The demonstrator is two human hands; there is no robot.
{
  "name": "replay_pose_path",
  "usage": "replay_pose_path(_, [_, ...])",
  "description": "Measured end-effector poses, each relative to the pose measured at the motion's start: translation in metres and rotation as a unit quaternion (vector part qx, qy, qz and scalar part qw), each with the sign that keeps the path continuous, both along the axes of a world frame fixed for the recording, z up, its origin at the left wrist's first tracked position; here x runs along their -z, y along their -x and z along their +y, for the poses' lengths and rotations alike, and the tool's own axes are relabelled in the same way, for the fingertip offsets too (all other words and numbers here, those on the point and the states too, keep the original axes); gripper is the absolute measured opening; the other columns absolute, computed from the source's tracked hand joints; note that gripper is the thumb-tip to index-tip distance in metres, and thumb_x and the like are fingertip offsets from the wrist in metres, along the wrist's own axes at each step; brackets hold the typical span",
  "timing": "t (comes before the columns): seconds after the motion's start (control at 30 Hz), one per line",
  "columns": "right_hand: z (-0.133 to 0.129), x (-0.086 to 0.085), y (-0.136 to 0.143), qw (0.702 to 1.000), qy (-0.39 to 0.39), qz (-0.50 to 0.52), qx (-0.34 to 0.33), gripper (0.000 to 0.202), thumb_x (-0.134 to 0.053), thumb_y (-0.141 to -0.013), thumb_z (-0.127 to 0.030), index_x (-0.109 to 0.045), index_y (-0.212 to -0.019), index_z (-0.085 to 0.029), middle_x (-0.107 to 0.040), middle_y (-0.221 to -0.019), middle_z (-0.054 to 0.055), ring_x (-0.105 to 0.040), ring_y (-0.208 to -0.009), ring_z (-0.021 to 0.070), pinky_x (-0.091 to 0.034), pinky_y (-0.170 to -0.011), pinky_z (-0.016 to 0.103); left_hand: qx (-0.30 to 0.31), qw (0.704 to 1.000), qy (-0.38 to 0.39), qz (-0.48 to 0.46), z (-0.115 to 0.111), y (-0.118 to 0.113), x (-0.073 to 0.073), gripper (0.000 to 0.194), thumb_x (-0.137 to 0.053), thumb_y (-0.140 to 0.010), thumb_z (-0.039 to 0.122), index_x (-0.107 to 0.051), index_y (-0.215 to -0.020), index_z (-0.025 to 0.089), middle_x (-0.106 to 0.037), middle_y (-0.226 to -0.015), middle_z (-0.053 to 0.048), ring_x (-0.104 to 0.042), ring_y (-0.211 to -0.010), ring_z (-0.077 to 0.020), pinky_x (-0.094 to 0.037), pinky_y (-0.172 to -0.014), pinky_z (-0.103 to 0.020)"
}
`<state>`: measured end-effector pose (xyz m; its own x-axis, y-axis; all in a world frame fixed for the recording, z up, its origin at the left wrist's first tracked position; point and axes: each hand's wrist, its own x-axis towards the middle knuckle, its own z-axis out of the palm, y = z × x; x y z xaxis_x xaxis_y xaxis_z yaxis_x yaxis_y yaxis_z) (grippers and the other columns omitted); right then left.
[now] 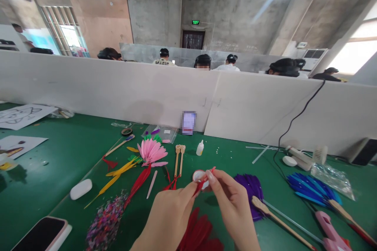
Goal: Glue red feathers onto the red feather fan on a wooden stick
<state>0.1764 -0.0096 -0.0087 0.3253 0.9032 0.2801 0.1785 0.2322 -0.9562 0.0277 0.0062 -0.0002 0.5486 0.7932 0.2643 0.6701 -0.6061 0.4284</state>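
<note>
Both hands meet near the middle of the green table. My left hand (172, 211) pinches a narrow red piece (202, 182) between thumb and fingers. From the right, my right hand (231, 200) grips the upper end of the same red piece at its fingertips. A small round white dish with a red rim (197, 174) sits just behind the fingertips, partly covered by them. Below the hands lie dark red feathers (198, 233), partly hidden by my left hand. Two wooden sticks with red tassels (179, 159) lie just beyond the hands.
Pink feathers (152, 151), a glue bottle (200, 148) and a propped phone (188, 122) stand beyond. Purple feathers (250, 192), blue feathers (312, 188) and a pink glue gun (331, 231) lie right. At left are a phone (41, 235) and a white case (81, 189). People sit behind a white partition (118, 86).
</note>
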Motion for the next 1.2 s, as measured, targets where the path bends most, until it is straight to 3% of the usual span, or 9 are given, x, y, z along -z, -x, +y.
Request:
replay_pose_path(0.23, [-0.002,-0.002,0.005,0.999,-0.023,0.026,-0.017,0.025,-0.057,-0.089,-0.039,-0.069,-0.076,-0.019,-0.069,-0.067,0.002,-0.062,-0.060,0.0130,-0.051,-0.056,0.018,0.008,0.999,0.050,-0.007,-0.001,-0.001,-0.003,0.040,-0.041,-0.087,0.008,-0.065,-0.117,0.021,-0.076,-0.078,-0.003,-0.073,-0.065,-0.0224,-0.049,-0.053,-0.023])
replay_pose_path(0.4, [-0.003,-0.002,0.008,0.999,-0.024,0.015,-0.025,0.029,-0.051,-0.092,-0.040,-0.064,-0.075,-0.020,-0.063,-0.064,0.001,-0.056,-0.057,0.0125,-0.048,-0.055,0.018,0.019,0.998,0.047,-0.041,-0.003,-0.002,-0.003,0.044,-0.040,-0.086,0.008,-0.062,-0.121,0.023,-0.075,-0.073,-0.003,-0.071,-0.059,-0.0203,-0.049,-0.051,-0.021])
replay_pose_path(0.57, [-0.003,0.001,0.012,0.999,-0.032,0.004,0.025,0.037,-0.049,-0.093,-0.043,-0.054,-0.064,-0.020,-0.047,-0.054,-0.004,-0.042,-0.048,0.0101,-0.039,-0.043,0.017,0.027,0.994,0.042,-0.098,-0.005,-0.003,0.001,0.034,-0.040,-0.089,0.012,-0.068,-0.105,0.023,-0.075,-0.072,-0.005,-0.073,-0.064,-0.0180,-0.050,-0.058,-0.017])
replay_pose_path(0.73, [-0.004,-0.003,0.010,0.999,-0.042,-0.004,0.007,0.032,-0.052,-0.091,-0.041,-0.063,-0.070,-0.020,-0.058,-0.058,0.000,-0.050,-0.050,0.0116,-0.044,-0.047,0.019,0.023,0.991,0.059,-0.120,-0.005,-0.001,0.003,0.035,-0.036,-0.094,0.019,-0.064,-0.116,0.023,-0.076,-0.080,-0.004,-0.070,-0.059,-0.0158,-0.050,-0.056,-0.018])
replay_pose_path(0.9, [-0.005,-0.008,0.005,0.999,-0.035,0.003,-0.008,0.019,-0.064,-0.083,-0.035,-0.071,-0.073,-0.020,-0.071,-0.066,0.003,-0.059,-0.052,0.0134,-0.048,-0.046,0.020,0.017,0.991,0.066,-0.116,-0.004,0.001,0.002,0.035,-0.035,-0.095,0.019,-0.067,-0.108,0.020,-0.075,-0.075,-0.004,-0.068,-0.055,-0.0153,-0.047,-0.051,-0.018])
replay_pose_path(1.2, [-0.006,-0.001,0.005,0.998,-0.054,-0.020,0.008,0.026,-0.053,-0.091,-0.036,-0.067,-0.076,-0.020,-0.060,-0.061,-0.001,-0.048,-0.049,0.0098,-0.040,-0.044,0.017,0.053,0.994,0.012,-0.090,-0.004,-0.002,-0.001,0.042,-0.037,-0.090,0.012,-0.062,-0.123,0.019,-0.074,-0.070,-0.003,-0.069,-0.053,-0.0188,-0.049,-0.049,-0.022])
